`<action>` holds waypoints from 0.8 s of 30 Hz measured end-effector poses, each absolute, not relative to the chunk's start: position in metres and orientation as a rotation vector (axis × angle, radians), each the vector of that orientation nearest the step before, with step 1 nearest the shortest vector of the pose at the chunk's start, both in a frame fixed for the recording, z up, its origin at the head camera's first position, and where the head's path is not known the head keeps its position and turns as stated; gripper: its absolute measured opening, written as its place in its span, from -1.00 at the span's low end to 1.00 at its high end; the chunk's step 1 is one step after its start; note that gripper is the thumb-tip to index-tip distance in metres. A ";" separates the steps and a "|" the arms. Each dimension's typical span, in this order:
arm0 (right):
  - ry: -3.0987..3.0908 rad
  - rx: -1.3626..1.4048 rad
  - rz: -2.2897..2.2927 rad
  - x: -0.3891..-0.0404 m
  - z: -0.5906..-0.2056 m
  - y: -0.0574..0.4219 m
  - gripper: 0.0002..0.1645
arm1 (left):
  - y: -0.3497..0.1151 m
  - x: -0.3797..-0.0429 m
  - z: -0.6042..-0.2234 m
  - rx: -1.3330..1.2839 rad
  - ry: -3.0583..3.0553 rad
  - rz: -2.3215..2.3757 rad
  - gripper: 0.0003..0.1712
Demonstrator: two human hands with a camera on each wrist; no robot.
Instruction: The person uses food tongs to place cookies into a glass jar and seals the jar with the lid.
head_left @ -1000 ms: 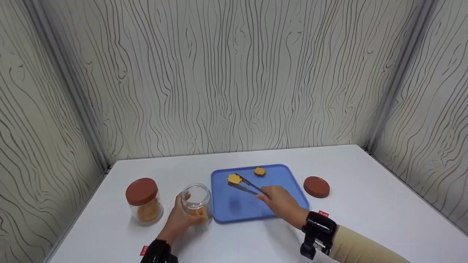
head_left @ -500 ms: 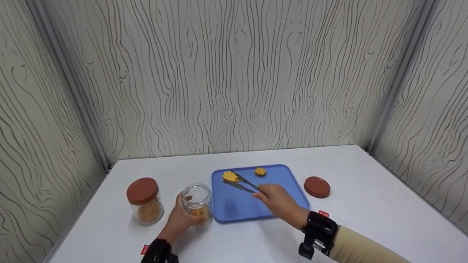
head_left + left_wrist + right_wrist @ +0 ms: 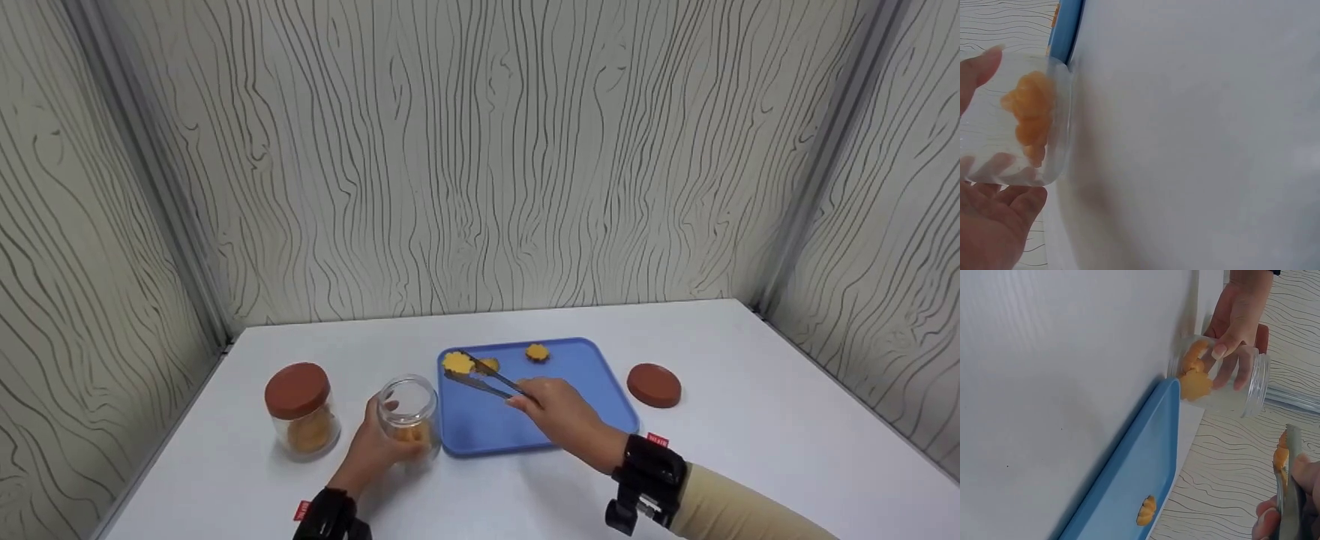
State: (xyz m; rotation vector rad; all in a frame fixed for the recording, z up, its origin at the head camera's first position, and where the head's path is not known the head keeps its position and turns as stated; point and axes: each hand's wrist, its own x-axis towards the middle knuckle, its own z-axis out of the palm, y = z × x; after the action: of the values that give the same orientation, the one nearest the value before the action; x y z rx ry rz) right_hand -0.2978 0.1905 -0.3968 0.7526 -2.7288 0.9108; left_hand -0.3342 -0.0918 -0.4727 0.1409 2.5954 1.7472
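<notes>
Fingers of my left hand wrap around an open clear jar standing beside the tray. Several orange-yellow cookies lie at the jar's bottom in the left wrist view. My right hand holds dark serving tongs over the left part of a blue tray. Between the tongs' tips is a scalloped yellow cookie, near the jar's mouth but apart from it. Behind the tongs another cookie shows, seemingly on the tray. A further cookie lies near the tray's back edge.
A second jar with cookies inside and a brown-red lid on it stands at the left. A loose brown-red lid lies right of the tray. Patterned walls enclose the white table.
My right hand has moved left with the tongs and cookie, closer to the jar. A cookie behind the tongs has come into sight. My left hand stays on the jar.
</notes>
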 end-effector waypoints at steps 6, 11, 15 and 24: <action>-2.714 0.773 0.924 -0.298 -0.396 0.184 -0.77 | -0.092 -0.335 -0.474 0.127 2.581 1.753 0.23; -2.719 0.801 0.945 -0.296 -0.396 0.175 -0.75 | -0.091 -0.336 -0.473 0.094 2.553 1.765 0.24; -2.723 0.824 0.941 -0.296 -0.397 0.167 -0.71 | -0.091 -0.335 -0.473 0.102 2.558 1.753 0.28; -2.729 0.849 0.901 -0.297 -0.400 0.152 -0.76 | -0.093 -0.335 -0.473 0.176 2.592 1.748 0.25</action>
State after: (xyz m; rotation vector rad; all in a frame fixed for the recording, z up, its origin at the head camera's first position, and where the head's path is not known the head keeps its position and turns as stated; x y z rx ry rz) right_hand -0.2968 0.1524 -0.4002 0.8487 -2.7294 0.9014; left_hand -0.3349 -0.0929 -0.4732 0.1763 2.5922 1.7478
